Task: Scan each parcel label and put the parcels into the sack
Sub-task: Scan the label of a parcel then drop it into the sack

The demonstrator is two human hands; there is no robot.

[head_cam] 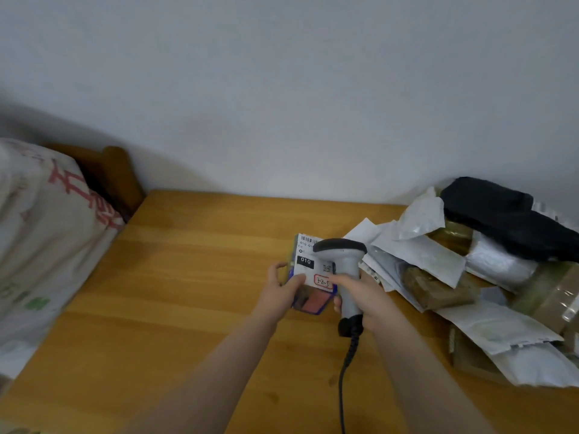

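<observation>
A bare wooden table (188, 277) with an orange-brown top stands against a pale wall. A loose heap of parcels (438, 264), white mailers and taped brown packets, lies on its right side. A printed white sack (47, 239) overlaps its left edge.

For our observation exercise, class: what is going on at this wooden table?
A person's left hand holds a small blue parcel with a white label; the right hand grips a grey handheld scanner with a black cord, its head over the label. A pile of white, silver, brown and black parcels lies on the right of the wooden table. A white printed sack stands at the left.
</observation>
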